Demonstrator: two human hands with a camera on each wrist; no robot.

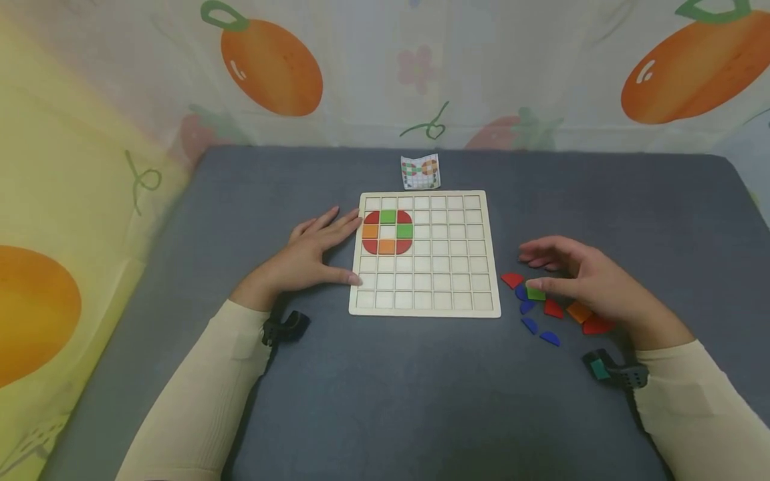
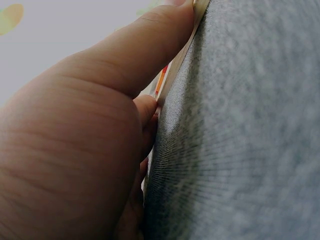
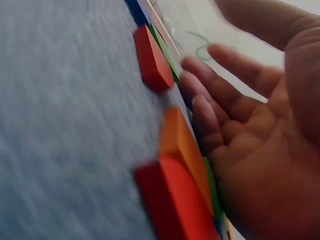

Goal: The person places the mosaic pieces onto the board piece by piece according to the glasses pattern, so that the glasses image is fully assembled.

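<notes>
A pale wooden grid board [image 1: 446,274] lies on the table. In its upper left, red rounded corner pieces [image 1: 371,217], green squares [image 1: 388,216] and orange squares [image 1: 369,231] form a ring around one bare cell. My left hand [image 1: 309,257] has its fingers spread, with thumb and fingertips touching the board's left edge. To the right of the board, my right hand [image 1: 580,274] hovers with loosely bent fingers over loose pieces: a green square [image 1: 536,294], an orange square [image 1: 578,311], red pieces [image 1: 553,308] and blue pieces [image 1: 529,325]. In the right wrist view its palm holds nothing.
Behind the board stands a small pattern card [image 1: 420,172] with a printed coloured grid. Grey cloth [image 1: 385,394] covers the table. A curtain [image 1: 481,73] printed with fruit hangs along the back and left side.
</notes>
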